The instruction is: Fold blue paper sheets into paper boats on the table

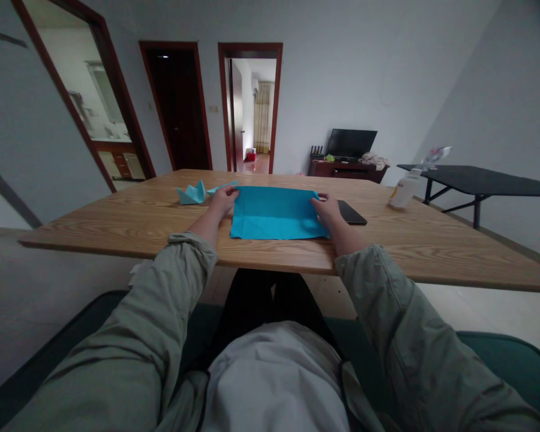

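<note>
A blue sheet of paper (276, 213) with faint crease lines lies on the wooden table in front of me. My left hand (225, 197) pinches its far left corner. At the far right corner, my right hand (327, 209) has its fingers closed on the paper's edge. A light blue folded paper shape (192, 193) with pointed tips stands to the left of my left hand. Another light blue folded piece (222, 187) is partly hidden behind that hand. The near edge of the sheet rests close to the table's front edge.
A dark flat object (351, 213) lies just right of my right hand. Farther right on the wooden table (432, 249) stands a spray bottle (404, 191). Beyond are a black folding table (481, 179) and a television (351, 143) on a low cabinet.
</note>
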The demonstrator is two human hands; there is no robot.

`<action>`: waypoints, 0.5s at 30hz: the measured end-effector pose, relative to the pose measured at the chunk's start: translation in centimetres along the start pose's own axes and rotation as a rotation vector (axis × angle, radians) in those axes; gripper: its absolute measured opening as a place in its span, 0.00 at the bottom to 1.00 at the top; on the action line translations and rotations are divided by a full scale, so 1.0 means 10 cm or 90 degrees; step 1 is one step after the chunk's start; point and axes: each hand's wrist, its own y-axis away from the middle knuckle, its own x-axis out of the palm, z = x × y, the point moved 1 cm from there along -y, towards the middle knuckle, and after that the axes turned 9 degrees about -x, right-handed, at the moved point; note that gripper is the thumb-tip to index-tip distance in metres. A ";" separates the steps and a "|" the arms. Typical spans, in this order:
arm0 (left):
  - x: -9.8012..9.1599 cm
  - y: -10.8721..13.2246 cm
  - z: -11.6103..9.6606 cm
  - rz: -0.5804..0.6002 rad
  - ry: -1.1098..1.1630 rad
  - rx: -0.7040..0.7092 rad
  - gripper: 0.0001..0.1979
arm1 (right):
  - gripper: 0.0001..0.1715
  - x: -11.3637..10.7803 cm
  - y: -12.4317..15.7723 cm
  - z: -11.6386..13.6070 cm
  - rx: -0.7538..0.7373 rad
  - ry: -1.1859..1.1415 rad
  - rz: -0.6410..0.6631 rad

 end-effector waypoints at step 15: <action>0.03 0.10 -0.08 -0.039 -0.114 -0.050 0.12 | 0.16 -0.08 0.12 0.08 -0.106 0.229 -0.013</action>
